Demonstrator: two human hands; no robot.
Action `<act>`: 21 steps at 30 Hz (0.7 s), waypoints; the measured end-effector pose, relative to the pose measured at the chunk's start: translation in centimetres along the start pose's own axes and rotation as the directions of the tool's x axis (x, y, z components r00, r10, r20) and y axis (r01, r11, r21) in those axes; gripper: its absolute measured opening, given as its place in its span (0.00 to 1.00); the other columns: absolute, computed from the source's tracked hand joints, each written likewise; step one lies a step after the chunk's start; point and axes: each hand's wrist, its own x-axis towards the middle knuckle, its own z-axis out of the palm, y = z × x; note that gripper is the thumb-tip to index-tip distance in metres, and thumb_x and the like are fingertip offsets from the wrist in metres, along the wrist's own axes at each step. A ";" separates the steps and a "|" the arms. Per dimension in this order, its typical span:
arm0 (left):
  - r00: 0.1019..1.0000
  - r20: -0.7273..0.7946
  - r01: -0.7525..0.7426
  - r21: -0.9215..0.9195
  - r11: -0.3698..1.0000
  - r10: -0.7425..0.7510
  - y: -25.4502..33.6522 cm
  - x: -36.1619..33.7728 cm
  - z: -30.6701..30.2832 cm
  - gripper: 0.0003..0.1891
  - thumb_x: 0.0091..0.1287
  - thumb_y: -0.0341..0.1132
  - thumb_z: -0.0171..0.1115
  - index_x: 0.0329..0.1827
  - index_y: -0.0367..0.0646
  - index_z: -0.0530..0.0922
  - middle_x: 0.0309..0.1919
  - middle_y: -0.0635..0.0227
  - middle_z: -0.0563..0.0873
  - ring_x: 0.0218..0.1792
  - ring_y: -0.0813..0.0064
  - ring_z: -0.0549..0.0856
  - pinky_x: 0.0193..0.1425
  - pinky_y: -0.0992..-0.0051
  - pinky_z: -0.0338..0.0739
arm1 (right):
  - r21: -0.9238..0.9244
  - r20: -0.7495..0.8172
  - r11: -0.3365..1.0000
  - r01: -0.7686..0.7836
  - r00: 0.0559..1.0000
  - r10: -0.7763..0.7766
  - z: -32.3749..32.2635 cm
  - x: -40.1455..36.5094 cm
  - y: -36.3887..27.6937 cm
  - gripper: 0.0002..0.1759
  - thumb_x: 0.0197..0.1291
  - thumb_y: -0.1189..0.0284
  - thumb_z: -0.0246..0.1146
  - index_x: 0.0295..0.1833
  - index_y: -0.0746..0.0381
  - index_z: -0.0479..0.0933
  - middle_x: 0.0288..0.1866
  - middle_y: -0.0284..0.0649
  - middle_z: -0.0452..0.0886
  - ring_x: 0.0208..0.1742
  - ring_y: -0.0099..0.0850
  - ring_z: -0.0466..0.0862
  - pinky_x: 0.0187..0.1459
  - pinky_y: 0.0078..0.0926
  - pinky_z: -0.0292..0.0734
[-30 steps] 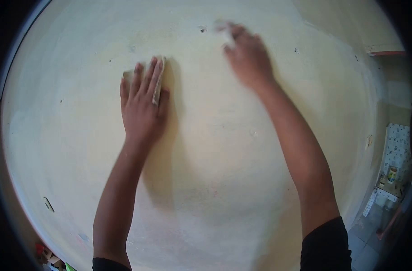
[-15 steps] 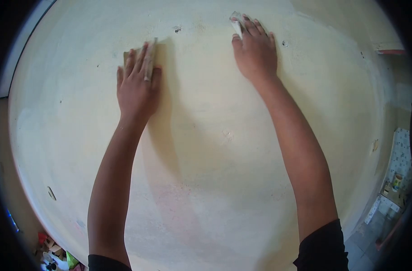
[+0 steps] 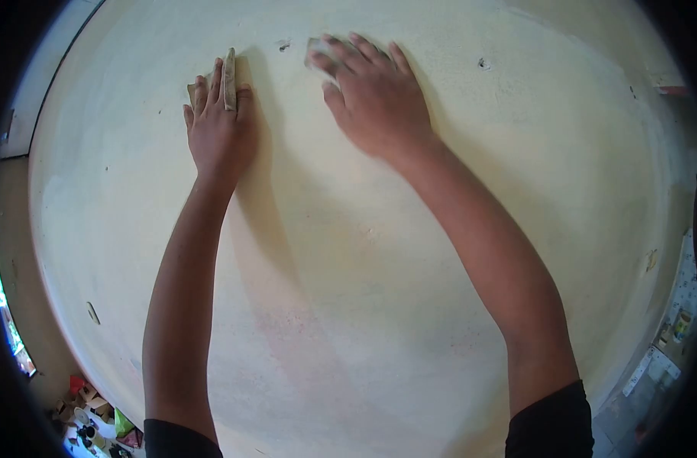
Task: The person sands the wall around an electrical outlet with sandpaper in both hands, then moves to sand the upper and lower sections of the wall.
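Observation:
A pale, cream-coloured wall (image 3: 348, 305) fills most of the view, and both hands are pressed up against its upper part. My left hand (image 3: 220, 141) lies on it with a folded piece of sandpaper (image 3: 230, 82) under and between the fingers; one folded edge sticks up past the fingers. To the right, my right hand (image 3: 383, 107) presses a second piece of sandpaper (image 3: 315, 52) to the wall. Its fingertips are smeared by motion, and most of that piece is hidden beneath them.
Small holes pit the wall, one (image 3: 284, 46) between the hands and another (image 3: 483, 64) right of my right hand. Assorted clutter (image 3: 96, 420) lies on the floor at lower left. A small container (image 3: 681, 327) stands on a shelf at far right.
My right hand has swept left across the wall with its sandpaper, closer to my left hand. The view has shifted slightly; my left hand stays at nearly the same spot on the wall.

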 end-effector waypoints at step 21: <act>0.996 0.009 -0.089 -0.083 0.993 0.091 0.6 -1.8 -0.3 0.28 0.71 0.51 0.40 0.74 0.56 0.56 0.72 0.75 0.62 0.74 0.66 0.54 0.75 0.53 0.40 | -0.081 -0.055 0.990 -0.115 0.992 0.111 0.5 0.1 -1.1 0.23 0.65 0.63 0.49 0.64 0.54 0.69 0.69 0.38 0.67 0.71 0.36 0.63 0.70 0.51 0.50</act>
